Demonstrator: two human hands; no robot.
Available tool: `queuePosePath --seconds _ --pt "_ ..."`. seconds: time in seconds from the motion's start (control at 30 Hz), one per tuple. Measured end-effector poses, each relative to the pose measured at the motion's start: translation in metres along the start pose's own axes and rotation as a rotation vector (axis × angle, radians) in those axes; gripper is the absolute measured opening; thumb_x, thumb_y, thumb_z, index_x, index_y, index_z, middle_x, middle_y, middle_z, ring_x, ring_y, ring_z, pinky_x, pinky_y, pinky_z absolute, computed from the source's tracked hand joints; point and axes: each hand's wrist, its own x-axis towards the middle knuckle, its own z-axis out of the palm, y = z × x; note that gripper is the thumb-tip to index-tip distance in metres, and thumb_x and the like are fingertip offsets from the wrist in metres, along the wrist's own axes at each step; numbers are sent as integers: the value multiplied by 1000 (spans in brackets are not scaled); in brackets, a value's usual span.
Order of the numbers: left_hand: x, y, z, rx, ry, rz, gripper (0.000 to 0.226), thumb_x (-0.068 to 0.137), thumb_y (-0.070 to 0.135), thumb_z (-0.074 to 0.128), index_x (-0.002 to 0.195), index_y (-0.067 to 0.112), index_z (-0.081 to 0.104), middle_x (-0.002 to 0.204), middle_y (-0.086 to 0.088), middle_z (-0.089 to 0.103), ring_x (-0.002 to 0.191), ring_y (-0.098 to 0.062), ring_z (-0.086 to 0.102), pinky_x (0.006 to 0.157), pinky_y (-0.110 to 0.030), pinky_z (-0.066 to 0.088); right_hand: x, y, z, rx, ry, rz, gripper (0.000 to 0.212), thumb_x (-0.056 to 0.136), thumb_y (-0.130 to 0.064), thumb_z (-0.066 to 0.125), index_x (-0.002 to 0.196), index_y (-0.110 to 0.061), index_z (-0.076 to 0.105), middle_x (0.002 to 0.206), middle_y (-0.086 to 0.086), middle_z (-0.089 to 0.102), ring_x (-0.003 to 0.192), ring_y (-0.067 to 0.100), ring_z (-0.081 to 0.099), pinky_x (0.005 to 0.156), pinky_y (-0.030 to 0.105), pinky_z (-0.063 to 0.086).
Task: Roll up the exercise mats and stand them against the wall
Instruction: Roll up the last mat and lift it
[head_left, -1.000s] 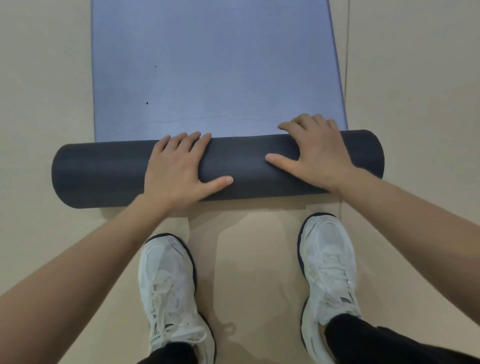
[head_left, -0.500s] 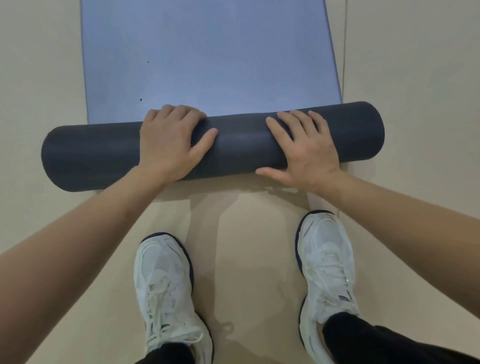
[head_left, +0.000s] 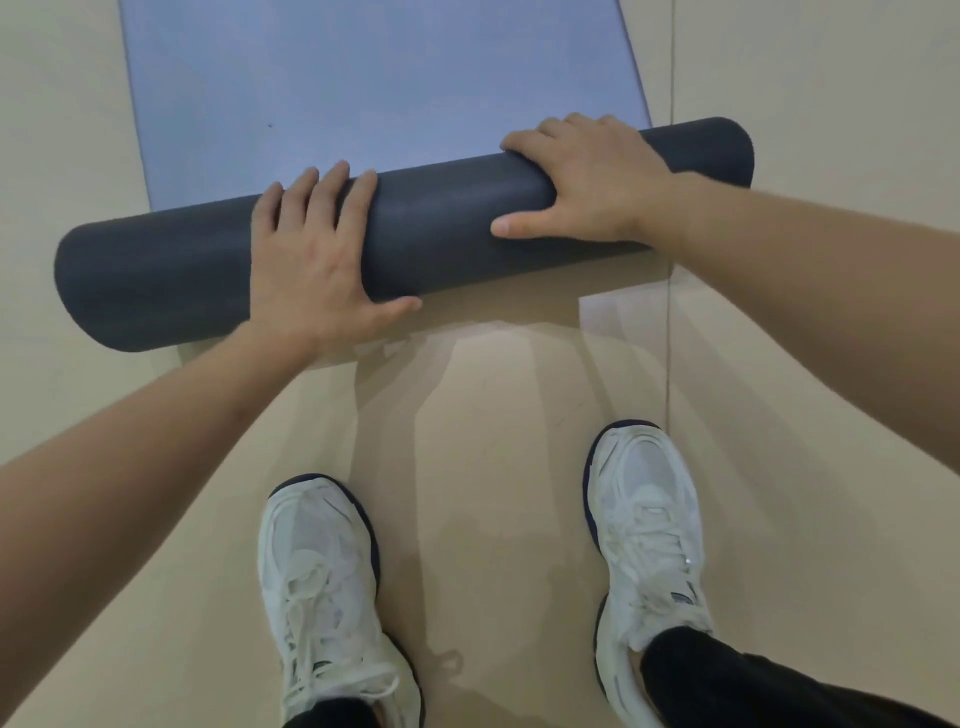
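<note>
Even indoor light, soft multiple shadows on the floor (head_left: 493, 395), perhaps slight wide-angle edge stretch

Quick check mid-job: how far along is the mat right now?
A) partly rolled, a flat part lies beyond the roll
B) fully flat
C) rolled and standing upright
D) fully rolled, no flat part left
A: the dark roll lies on the floor with the left hand resting on it and the right hand gripping it, and the blue flat part stretches out beyond it.
</note>
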Motion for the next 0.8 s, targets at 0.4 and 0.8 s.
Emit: queuePosePath --seconds 0.4,0.8 --pt "70 -26 -26 -40 -171 33 109 58 88 73 141 25 42 122 -12 65 110 -40 61 94 -53 46 17 5 -7 -147 14 62 121 60 -99 52 147 -16 33 132 20 54 116 43 53 103 57 39" --pt "4 -19 -42 -151 -268 65 96 50 81 84 127 31 54 101 5 68 95 -31 64 72 -39 36 -49 -44 -7 -25 -68 42 103 61 -95 57 125 -14 50 91 4 49 80 25 44 67 37 32"
